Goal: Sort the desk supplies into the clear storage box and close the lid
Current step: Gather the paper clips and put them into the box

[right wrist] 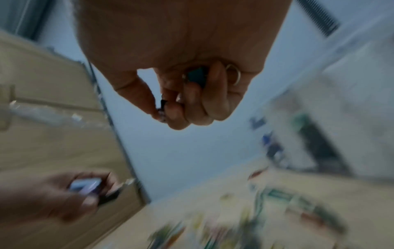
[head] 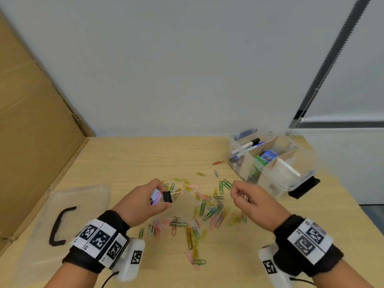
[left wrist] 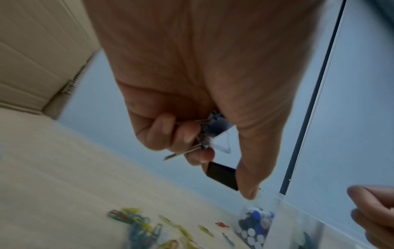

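My left hand hovers over the desk and grips several binder clips: a black one between thumb and fingers and a purple-and-white one deeper in the fist. The left wrist view shows the black binder clip at the thumb and metal clip handles under curled fingers. My right hand is curled to the right. In the right wrist view it holds a teal binder clip in the palm and pinches a small dark clip. The clear storage box stands open at the right rear. Coloured paper clips lie scattered between the hands.
The box's clear lid with a black handle lies flat at the left. A cardboard sheet leans along the left side. Cardboard dividers split the box; pens, an eraser and other supplies fill its compartments. The desk's right edge runs just past the box.
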A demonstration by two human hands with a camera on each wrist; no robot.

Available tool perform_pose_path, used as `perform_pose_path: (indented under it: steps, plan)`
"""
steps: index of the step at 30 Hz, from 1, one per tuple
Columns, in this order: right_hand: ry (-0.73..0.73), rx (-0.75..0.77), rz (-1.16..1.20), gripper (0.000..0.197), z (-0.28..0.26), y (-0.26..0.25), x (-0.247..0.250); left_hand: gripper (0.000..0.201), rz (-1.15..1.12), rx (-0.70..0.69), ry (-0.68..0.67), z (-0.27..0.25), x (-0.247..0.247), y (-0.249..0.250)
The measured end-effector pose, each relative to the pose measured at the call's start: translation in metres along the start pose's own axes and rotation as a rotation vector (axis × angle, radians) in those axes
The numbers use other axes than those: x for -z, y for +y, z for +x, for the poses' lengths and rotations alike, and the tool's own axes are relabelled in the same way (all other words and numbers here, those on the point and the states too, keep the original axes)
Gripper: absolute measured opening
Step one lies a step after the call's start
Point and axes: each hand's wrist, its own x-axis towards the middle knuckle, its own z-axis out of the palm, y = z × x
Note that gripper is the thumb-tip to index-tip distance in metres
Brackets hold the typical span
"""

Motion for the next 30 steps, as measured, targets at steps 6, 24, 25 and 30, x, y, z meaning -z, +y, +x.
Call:
perform_pose_path:
  steps: [6, 24, 25, 30]
  plan:
    - [0.431, -0.131, 0.041, 0.035, 0.014, 0.054, 0.096, 0.026, -0.087, -0.042, -0.015, 0.027, -0.039, 0.053]
    - [0.449, -0.284, -0.493, 0.027, 0.021, 0.145, 0.122, 0.030, -0.092, -0.003, -0.019, 0.037, -0.074, 0.085]
    - [0.547, -0.258, -0.515, 0.022, 0.016, 0.151, 0.121, 0.029, -0.085, -0.013, -0.020, 0.037, -0.075, 0.089]
    - [0.696, -0.325, -0.213, 0.044, -0.003, 0.174, 0.103, 0.029, -0.050, -0.149, -0.044, 0.051, -0.081, 0.154]
